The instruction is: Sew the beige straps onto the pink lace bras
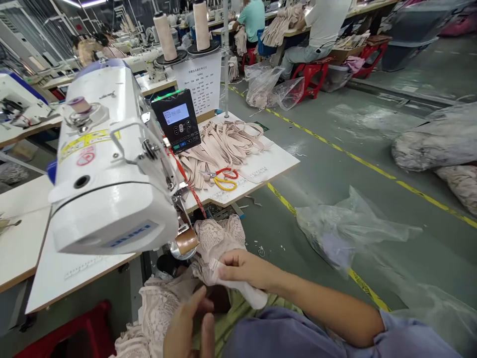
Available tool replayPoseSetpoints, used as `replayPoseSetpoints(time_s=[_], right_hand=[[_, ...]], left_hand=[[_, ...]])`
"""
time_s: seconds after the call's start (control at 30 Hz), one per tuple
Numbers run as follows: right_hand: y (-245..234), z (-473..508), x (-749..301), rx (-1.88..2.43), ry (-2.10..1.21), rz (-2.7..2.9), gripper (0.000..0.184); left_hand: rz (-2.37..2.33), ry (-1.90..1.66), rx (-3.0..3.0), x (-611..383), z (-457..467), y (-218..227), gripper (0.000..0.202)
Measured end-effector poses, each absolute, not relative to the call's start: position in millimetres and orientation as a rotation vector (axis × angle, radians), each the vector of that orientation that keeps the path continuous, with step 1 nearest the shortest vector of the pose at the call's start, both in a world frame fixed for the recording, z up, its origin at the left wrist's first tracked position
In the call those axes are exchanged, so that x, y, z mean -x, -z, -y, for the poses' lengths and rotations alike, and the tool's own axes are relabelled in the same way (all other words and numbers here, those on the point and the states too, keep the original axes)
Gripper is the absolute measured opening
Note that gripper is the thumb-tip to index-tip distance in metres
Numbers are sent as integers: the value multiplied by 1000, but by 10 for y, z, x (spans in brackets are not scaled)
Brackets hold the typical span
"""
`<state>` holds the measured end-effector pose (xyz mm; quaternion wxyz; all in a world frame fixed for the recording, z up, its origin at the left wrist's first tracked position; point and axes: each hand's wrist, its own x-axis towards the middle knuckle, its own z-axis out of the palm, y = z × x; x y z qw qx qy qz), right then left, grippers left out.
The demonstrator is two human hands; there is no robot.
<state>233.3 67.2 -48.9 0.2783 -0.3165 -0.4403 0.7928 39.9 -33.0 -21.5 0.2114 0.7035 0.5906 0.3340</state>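
Observation:
My right hand (pixel 250 268) pinches the pale edge of a beige lace bra (pixel 219 233) between thumb and fingers, just in front of the sewing machine's arm end. The bra's lace cups hang beside the metal and brown needle end of the machine. Below, my left hand (pixel 188 323) is raised with fingers apart and nothing visible in it. More beige lace bras (pixel 158 308) lie in a heap at my left, close to that hand. The white sewing machine (pixel 115 209) stands at the left, partly hiding the work area under it.
Beige fabric straps (pixel 223 144) are piled on the white table (pixel 278 161), with red-and-yellow-handled scissors (pixel 225 180) at their front. A control panel (pixel 177 119) and thread cones (pixel 165 37) stand behind. A red stool (pixel 70 333) is lower left; plastic bags (pixel 335 228) lie on the floor. Co-workers sit farther back.

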Motion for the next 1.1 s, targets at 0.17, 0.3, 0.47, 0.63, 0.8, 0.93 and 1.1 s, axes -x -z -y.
replayPoseSetpoints(time_s=[0.17,0.3,0.47,0.63,0.8,0.93,1.1], right_hand=[[349,-690,-2331,678,-1966,1895,33],[448,-642,-2214,832,-857,2508,19],[672,-654,-2097,786,-430,2465,18],[604,-607,-2132,901,-660,2073,26],[578,-525,-2077,911,-737,2066,20],[584,-515,-2000,856,-550,2108,18],[676,-433,-1904,769,-483,2156,18]], left_hand=[[-1457,-722,-2087,-417,-52,19,32],[-1548,-578,-1372,-378,-173,184,42],[-1326,-648,-1016,-335,-158,407,48],[-1276,-791,-888,-298,-45,409,44],[-1396,-836,-1056,-249,21,297,36],[-1507,-802,-1159,-247,32,267,38],[-1604,-785,-1157,-301,2,342,47]])
